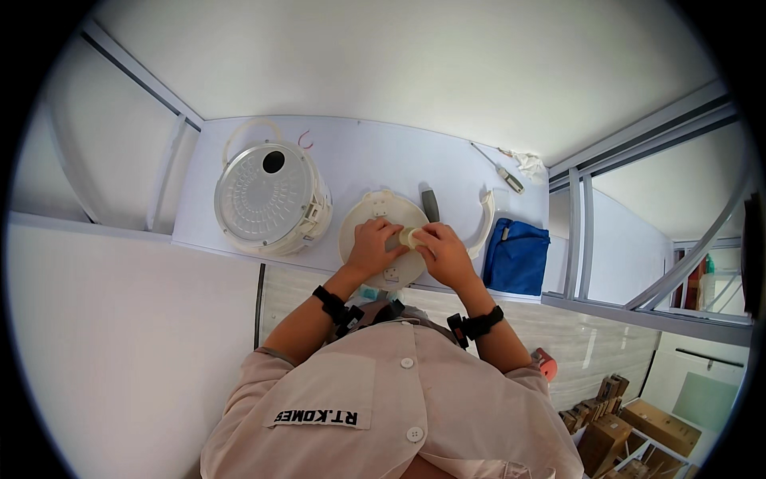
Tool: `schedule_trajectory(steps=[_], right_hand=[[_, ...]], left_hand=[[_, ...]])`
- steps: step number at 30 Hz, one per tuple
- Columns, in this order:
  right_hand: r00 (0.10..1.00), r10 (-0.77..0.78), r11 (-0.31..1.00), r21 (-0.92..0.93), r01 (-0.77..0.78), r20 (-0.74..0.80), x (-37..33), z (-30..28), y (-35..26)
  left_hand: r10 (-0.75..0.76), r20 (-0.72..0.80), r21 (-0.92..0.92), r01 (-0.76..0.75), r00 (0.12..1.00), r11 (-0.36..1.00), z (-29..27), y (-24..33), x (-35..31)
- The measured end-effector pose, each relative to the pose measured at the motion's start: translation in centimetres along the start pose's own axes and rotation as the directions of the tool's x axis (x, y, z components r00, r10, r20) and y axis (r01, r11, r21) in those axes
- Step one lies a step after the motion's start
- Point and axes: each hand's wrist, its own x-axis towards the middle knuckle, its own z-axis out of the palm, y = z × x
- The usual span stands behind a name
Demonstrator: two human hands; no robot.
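Observation:
My left hand (pixel 373 247) and my right hand (pixel 447 255) meet over a round cream-coloured plastic cover (pixel 352 228) lying on the table. Between them is a small pale-yellow ring (pixel 410 237) that looks like a roll of tape. The fingers of both hands are closed on it, the left from one side and the right from the other. Two small fittings with holes show on the cover, one above the hands and one below. Just beyond my right hand lies a dark grey tool handle (pixel 430 205), its other end hidden by the hands.
At the left stands a round white appliance (pixel 267 199) with a silver vented disc on top. A curved white handle (pixel 484 225) and a blue zipped pouch (pixel 517 257) lie at the right. Behind them are a screwdriver (pixel 508 179) and crumpled tissue (pixel 529 165). Metal framing borders both table ends.

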Motion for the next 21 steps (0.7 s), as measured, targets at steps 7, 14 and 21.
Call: schedule_trajectory(steps=[7, 14, 21], right_hand=[[0.994, -0.079, 0.994, -0.077, 0.073, -0.075, 0.2, 1.1, 0.2], [0.996, -0.061, 0.994, -0.095, 0.055, -0.065, 0.4, 2.2, 0.1], [0.996, -0.040, 0.982, -0.187, 0.024, -0.078, 0.5, 3.5, 0.0]], left_hand=[[-0.005, 0.015, 0.006, 0.005, 1.000, 1.000, -0.4, 0.5, 0.2], [0.000, 0.008, -0.028, 0.000, 1.000, 1.000, -0.7, 0.6, 0.2], [-0.010, 0.013, -0.046, 0.011, 1.000, 0.999, -0.5, 0.3, 0.3]])
